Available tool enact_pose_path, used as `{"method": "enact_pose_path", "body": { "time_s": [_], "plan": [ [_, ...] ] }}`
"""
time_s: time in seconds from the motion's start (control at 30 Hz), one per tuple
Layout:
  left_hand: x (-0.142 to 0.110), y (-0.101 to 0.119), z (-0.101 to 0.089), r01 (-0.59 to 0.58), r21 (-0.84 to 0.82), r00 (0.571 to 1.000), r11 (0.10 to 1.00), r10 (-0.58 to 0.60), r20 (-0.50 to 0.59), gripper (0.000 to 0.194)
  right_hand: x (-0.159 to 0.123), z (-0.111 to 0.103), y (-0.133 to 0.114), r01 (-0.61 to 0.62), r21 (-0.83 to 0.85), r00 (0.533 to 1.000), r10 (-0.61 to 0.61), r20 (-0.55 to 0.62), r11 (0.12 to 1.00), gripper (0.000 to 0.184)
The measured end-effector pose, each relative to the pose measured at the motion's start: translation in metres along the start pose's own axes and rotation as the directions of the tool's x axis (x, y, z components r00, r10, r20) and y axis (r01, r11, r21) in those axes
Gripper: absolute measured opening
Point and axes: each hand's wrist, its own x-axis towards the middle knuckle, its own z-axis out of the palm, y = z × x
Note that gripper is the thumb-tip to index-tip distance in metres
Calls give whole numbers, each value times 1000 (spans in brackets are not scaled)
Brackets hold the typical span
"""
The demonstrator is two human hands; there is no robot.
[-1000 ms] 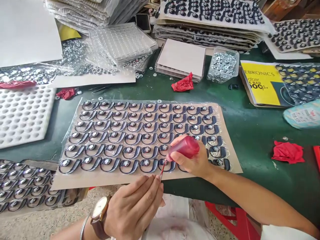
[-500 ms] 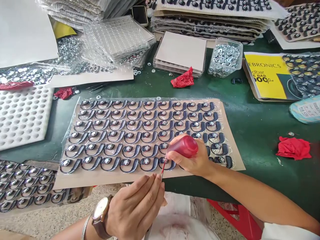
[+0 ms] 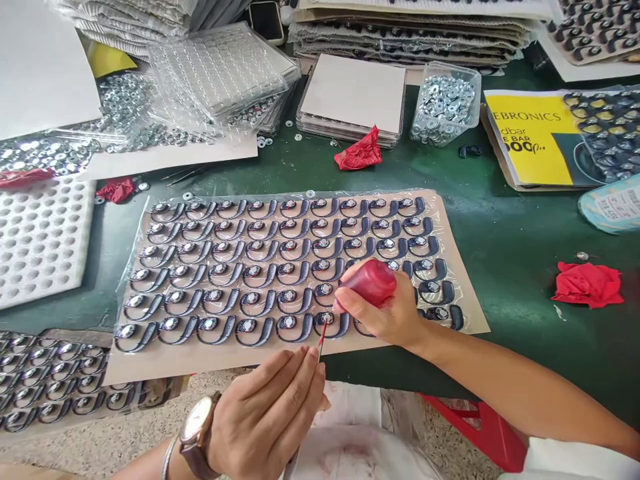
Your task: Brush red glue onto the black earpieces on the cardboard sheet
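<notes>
My left hand (image 3: 273,407), with a watch on the wrist, pinches a thin pointed stick (image 3: 321,341). Its upper end is red and reaches a round silver-topped piece in the nearest row. My right hand (image 3: 387,320) is wrapped round a red squeeze bottle (image 3: 374,281), tipped with its base up to the right; its nozzle end is close to the stick's tip, mostly behind my thumb. Under both lies a brown card sheet (image 3: 473,313) bearing rows of dark curved hook-shaped pieces (image 3: 257,330) on clear film. My right hand and the bottle hide a few of them.
A clear tub of metal washers (image 3: 445,103) stands at the back. Crumpled red cloths (image 3: 586,285) lie about the green table (image 3: 525,353). Stacked plastic trays (image 3: 220,73) and loose washers are at the back left; a white dimpled foam sheet (image 3: 43,233) is on the left.
The view has shifted slightly, moving the sheet left in the picture. The bottle's nozzle end now sits a little farther from the stick's red tip. Both hands keep their holds.
</notes>
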Motion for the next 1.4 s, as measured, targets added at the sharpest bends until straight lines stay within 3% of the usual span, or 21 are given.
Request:
{"method": "enact_pose_path", "body": {
  "time_s": [0.4, 0.57, 1.03, 1.23, 1.4],
  "plan": [
    [-2, -1, 1, 7, -20, 1000, 1000, -7, -2, 16, 0, 1, 0, -5, -104, 998, 11, 54, 995, 25],
    [-4, -5, 2, 43, -106, 999, 993, -43, 6, 18, 1, -4, -6, 9, -183, 998, 1, 59, 983, 32],
    [8, -20, -3, 132, -294, 990, 947, -142, -14, 17, -2, -4, -5, -35, -84, 996, 41, 73, 996, 27],
    [14, -30, -4, 182, -396, 978, 900, -207, -23, 20, -3, -2, -5, 9, -89, 997, -2, 78, 996, 26],
    [15, -38, -2, 262, -503, 953, 824, -302, 2, 22, -4, -1, -4, 153, -102, 984, -143, 105, 983, 20]
  ]
}}
